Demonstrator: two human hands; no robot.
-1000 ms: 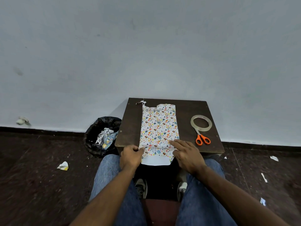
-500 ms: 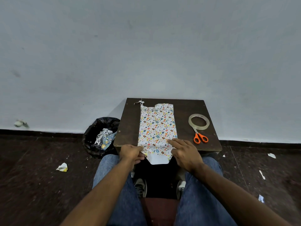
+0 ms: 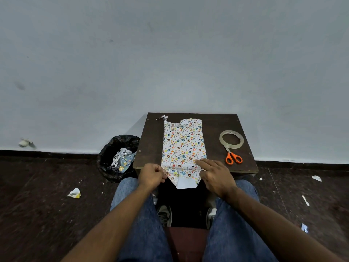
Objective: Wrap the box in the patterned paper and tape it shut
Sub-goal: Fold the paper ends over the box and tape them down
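While left hand [image 3: 152, 175] is pinching paper [image 3: 183, 146] flap at lower centre, right hand [image 3: 215, 175] is pressing flat, fingers straight; paper likely light, creasing easily, tearing if pulled; hold at fold corners.

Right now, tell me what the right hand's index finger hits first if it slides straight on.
The right hand points up-left across the wrapped box; it likely meets only more patterned paper, though depth is unclear.
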